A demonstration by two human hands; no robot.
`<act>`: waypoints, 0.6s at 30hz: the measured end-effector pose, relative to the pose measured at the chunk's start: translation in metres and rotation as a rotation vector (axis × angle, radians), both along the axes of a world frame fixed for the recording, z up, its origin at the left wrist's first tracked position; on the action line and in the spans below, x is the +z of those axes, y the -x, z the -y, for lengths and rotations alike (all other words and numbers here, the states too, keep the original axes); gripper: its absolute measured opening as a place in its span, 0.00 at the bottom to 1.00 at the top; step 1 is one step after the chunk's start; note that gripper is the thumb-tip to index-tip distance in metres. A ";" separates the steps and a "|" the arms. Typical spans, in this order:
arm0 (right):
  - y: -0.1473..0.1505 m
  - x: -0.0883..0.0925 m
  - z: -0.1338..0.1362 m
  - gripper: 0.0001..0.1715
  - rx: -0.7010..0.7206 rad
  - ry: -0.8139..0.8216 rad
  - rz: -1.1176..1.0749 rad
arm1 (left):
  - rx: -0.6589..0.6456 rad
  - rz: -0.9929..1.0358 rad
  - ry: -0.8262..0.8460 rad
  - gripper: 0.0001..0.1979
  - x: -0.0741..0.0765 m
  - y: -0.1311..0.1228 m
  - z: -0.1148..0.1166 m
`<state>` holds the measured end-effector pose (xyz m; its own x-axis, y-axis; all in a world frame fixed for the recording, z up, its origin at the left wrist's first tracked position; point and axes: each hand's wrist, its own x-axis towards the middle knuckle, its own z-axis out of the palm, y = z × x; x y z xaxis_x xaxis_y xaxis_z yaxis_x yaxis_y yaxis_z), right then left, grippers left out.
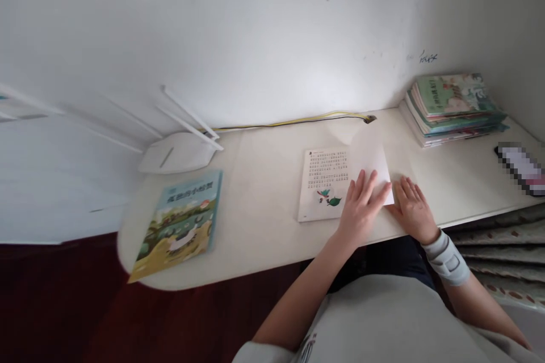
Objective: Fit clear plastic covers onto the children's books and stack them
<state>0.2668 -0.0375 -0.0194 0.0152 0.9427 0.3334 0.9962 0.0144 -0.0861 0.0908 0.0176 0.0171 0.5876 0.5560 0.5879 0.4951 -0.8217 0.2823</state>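
Observation:
An illustrated book (326, 181) lies near the front edge of the white desk, printed text and a small green leaf picture showing on its left side. My left hand (361, 201) rests over its right part with the fingers spread, against a blank white page or cover (370, 153) that stands partly raised. Just right of the book, my right hand (412, 204) lies flat on the desk with its fingers stretched out, near the book's edge. A grey wrist wrap (447, 257) circles my right wrist.
A blue and yellow picture book (181, 224) lies at the desk's left end, in front of a white router (179, 153) with antennas. Cables (281, 123) run along the wall. Stacked books (455, 105) stand back right, with a blurred phone (522, 167) by them.

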 end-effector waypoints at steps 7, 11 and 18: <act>-0.001 0.002 -0.002 0.33 0.001 0.029 -0.020 | 0.097 -0.214 -0.033 0.15 -0.002 -0.022 0.006; -0.001 0.004 -0.003 0.29 0.000 0.024 -0.051 | 0.090 -0.274 0.040 0.15 -0.002 -0.032 0.009; -0.001 0.005 -0.004 0.27 -0.020 0.031 -0.134 | 0.113 -0.287 0.160 0.16 -0.012 -0.032 0.011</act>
<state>0.2680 -0.0336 -0.0146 0.0765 0.9515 0.2981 0.9759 -0.0102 -0.2180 0.1231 0.0069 0.0054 0.6455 0.6988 0.3081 0.6585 -0.7136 0.2390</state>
